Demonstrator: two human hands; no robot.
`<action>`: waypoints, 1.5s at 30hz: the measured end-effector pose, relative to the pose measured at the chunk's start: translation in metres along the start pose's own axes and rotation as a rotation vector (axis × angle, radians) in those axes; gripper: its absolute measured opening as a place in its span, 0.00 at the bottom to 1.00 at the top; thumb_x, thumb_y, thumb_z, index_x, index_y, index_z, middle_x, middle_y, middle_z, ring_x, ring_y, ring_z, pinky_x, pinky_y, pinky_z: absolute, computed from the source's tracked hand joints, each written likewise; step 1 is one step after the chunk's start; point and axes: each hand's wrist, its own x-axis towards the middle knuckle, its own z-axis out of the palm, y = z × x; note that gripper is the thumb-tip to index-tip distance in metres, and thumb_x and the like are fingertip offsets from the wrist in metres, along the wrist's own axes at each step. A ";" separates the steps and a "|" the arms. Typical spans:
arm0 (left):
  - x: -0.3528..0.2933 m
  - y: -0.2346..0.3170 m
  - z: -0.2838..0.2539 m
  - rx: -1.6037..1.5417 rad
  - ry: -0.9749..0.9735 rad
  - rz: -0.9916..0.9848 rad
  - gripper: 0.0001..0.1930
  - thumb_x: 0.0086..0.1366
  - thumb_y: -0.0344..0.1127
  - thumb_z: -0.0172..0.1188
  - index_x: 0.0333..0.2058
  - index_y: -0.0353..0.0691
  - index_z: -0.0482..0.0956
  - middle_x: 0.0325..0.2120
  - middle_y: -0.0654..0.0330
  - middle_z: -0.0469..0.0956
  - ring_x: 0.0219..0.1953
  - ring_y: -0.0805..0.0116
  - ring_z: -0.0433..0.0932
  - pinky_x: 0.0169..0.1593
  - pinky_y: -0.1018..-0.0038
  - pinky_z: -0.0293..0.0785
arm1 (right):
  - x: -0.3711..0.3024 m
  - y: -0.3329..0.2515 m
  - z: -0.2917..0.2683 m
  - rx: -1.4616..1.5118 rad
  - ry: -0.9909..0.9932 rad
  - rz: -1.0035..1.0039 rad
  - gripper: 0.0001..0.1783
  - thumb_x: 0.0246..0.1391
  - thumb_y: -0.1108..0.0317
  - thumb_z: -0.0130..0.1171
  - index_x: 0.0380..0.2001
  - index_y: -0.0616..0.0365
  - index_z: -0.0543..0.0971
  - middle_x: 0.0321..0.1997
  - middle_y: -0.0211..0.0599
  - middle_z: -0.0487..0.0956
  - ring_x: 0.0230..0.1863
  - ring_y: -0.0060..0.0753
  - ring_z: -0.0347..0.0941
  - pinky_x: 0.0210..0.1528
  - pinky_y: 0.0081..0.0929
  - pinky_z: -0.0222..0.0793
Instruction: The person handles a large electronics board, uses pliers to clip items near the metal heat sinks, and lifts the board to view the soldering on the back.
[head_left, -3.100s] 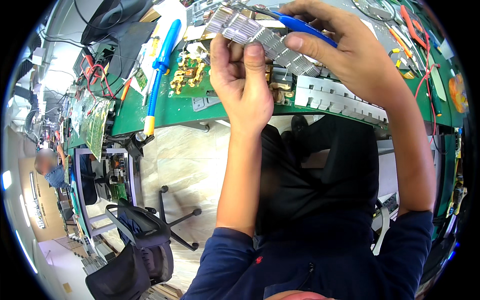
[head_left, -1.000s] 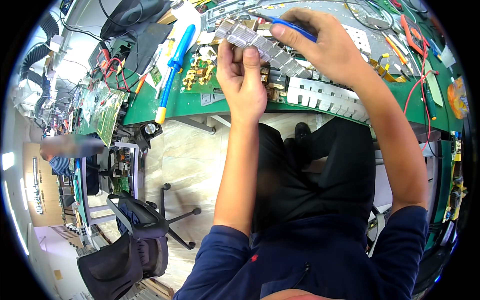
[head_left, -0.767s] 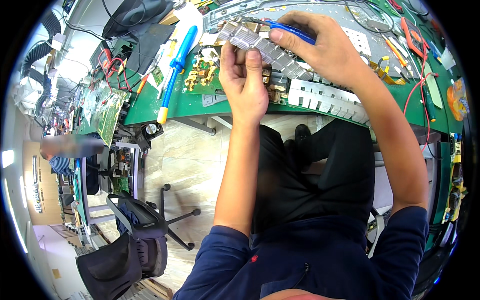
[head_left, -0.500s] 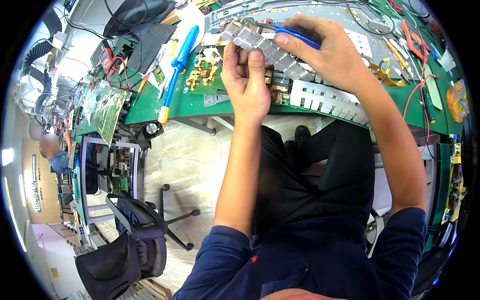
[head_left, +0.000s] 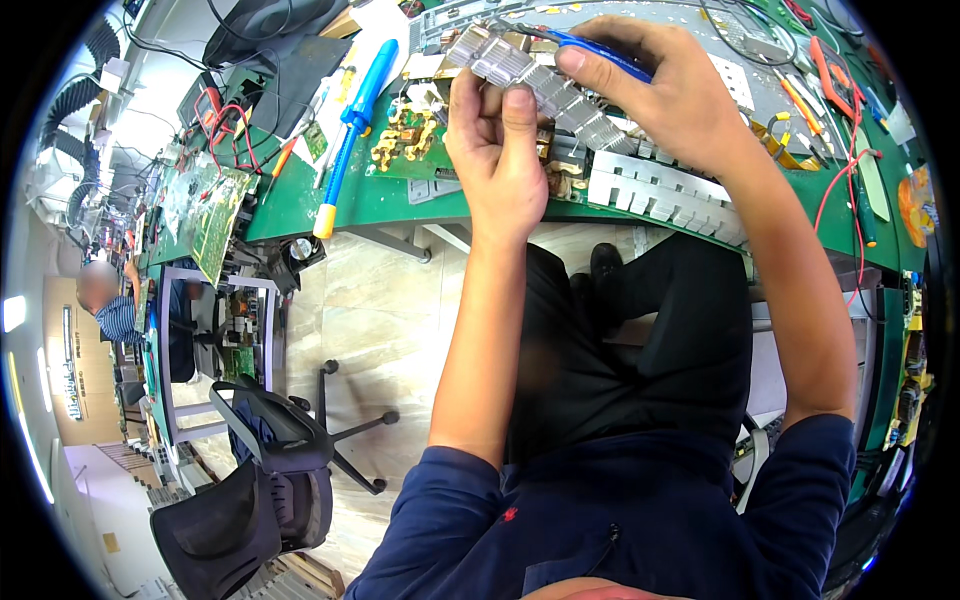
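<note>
My left hand [head_left: 497,150] is closed on a silvery, finned metal heat sink [head_left: 545,88], its thumb on top. The strip slants down to the right above the bench edge. My right hand [head_left: 660,95] grips blue-handled pliers [head_left: 607,58] between thumb and fingers. Their dark jaws reach left over the upper edge of the heat sink; whether they touch it I cannot tell. Below the strip lies a circuit board with brass-coloured parts [head_left: 405,138]. A white, notched heat sink block [head_left: 665,197] sits along the front edge, below my right wrist.
A blue desoldering pump [head_left: 357,115] with a yellow end lies on the green bench [head_left: 420,207]. To the right are a red multimeter [head_left: 832,75], red leads and hand tools. An office chair [head_left: 270,440] stands at the lower left. Another person [head_left: 118,318] sits far left.
The pliers in my right hand have moved slightly right along the heat sink's upper edge, and their handles sit a little higher. My left hand keeps its hold; the view has shifted slightly.
</note>
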 end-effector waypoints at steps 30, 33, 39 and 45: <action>0.000 -0.004 -0.004 0.008 -0.055 0.032 0.21 0.73 0.36 0.56 0.58 0.32 0.67 0.40 0.61 0.81 0.41 0.75 0.79 0.43 0.79 0.79 | 0.003 -0.008 0.003 0.299 -0.036 0.085 0.22 0.58 0.60 0.68 0.46 0.70 0.82 0.38 0.39 0.84 0.39 0.22 0.77 0.43 0.21 0.74; 0.001 -0.004 -0.003 0.002 -0.059 0.035 0.21 0.73 0.36 0.56 0.58 0.32 0.67 0.40 0.61 0.81 0.41 0.76 0.79 0.42 0.79 0.79 | 0.006 0.000 0.004 0.320 -0.022 0.108 0.21 0.58 0.61 0.68 0.46 0.70 0.81 0.38 0.39 0.84 0.39 0.22 0.77 0.43 0.21 0.74; 0.001 -0.003 -0.004 0.008 -0.058 0.032 0.21 0.73 0.36 0.56 0.59 0.32 0.66 0.39 0.61 0.80 0.40 0.76 0.79 0.42 0.79 0.79 | 0.004 -0.010 0.000 0.332 -0.048 0.070 0.21 0.58 0.61 0.68 0.46 0.70 0.82 0.39 0.40 0.85 0.40 0.21 0.77 0.44 0.21 0.74; 0.002 -0.007 -0.006 0.022 -0.076 0.045 0.22 0.73 0.36 0.56 0.60 0.32 0.65 0.40 0.62 0.80 0.41 0.76 0.79 0.42 0.80 0.78 | 0.002 -0.010 -0.002 0.248 -0.039 0.020 0.21 0.58 0.62 0.68 0.46 0.71 0.82 0.39 0.43 0.85 0.40 0.22 0.77 0.44 0.21 0.74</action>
